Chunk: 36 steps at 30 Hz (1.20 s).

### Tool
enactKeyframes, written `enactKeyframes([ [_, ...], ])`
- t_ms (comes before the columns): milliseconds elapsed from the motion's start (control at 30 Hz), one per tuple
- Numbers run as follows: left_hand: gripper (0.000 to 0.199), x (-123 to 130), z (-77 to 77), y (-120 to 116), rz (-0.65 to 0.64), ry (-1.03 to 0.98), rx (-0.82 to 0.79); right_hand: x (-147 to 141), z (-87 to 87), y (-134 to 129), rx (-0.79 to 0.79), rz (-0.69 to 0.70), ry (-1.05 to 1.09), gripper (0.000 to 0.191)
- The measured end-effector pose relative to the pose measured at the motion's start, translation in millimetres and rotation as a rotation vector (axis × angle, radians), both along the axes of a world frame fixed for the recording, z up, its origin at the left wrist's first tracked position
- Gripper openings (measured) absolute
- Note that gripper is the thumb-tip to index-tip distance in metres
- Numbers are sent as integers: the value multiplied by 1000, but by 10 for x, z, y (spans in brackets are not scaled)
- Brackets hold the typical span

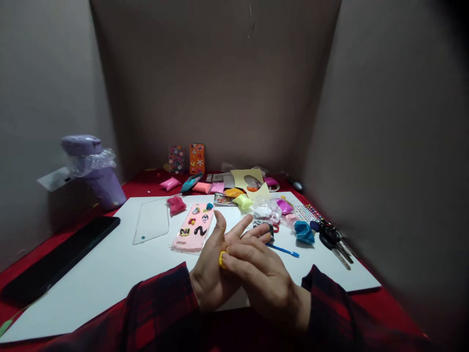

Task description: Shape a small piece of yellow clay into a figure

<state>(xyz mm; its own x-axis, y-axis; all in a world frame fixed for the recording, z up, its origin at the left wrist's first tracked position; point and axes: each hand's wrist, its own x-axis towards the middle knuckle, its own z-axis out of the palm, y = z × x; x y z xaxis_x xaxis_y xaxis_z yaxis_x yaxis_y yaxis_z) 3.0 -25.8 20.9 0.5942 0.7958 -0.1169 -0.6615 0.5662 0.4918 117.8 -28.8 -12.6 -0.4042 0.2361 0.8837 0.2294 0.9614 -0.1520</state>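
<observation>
A small lump of yellow clay (222, 260) is pressed between my two hands. My left hand (209, 275) is turned palm up with its fingers stretched out, and the clay rests on its palm. Over it lies my right hand (269, 276), fingers together, their tips against the clay; part of the lump is hidden under them. Just beyond my left thumb is a pink clay-covered phone case (188, 239) with small coloured decorations. To its left lies a clear phone case (152, 222) with a small teal dot near a lower corner.
A blue modelling tool (284, 250), blue packet (304, 232) and keys (333, 239) lie right on the white board (98, 281). Colourful clay packets, including a yellow one (243, 202), lie behind. At left are a black phone (66, 256) and purple tumbler (100, 178). Decorated cases (197, 159) stand behind.
</observation>
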Motion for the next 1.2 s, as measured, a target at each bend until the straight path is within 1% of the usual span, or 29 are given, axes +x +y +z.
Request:
enactKeyframes([
  [100,79,-37,40,13,-41,-71,25,35,42,-39,-127,15,226,28],
  [200,74,-91,57,60,-12,-106,58,109,76,-47,-169,-65,424,26],
  [267,74,-126,49,91,1,-116,76,158,78,-24,-182,-111,480,26],
  [367,77,-166,26,122,9,-114,84,220,60,29,-155,-152,454,28],
  [533,79,-186,14,147,9,-120,91,289,31,94,-68,-212,317,30],
  [600,79,-179,22,139,7,-130,87,280,25,119,-50,-200,216,30],
  [700,79,-166,47,105,-8,-138,65,225,19,158,-1,-189,-22,24],
  [767,81,-163,67,82,-18,-142,60,189,14,172,35,-191,-86,22],
  [833,83,-166,87,73,-20,-149,79,179,10,170,3,-175,-18,22],
  [900,83,-176,99,78,-25,-144,110,199,7,153,-86,-157,117,23],
  [1000,81,-195,103,97,-21,-120,139,246,13,108,-186,-185,297,22],
  [1067,79,-207,96,107,0,-105,145,261,25,79,-187,-196,330,22],
  [1200,79,-213,71,119,6,-80,134,248,52,64,-85,-179,286,29],
])
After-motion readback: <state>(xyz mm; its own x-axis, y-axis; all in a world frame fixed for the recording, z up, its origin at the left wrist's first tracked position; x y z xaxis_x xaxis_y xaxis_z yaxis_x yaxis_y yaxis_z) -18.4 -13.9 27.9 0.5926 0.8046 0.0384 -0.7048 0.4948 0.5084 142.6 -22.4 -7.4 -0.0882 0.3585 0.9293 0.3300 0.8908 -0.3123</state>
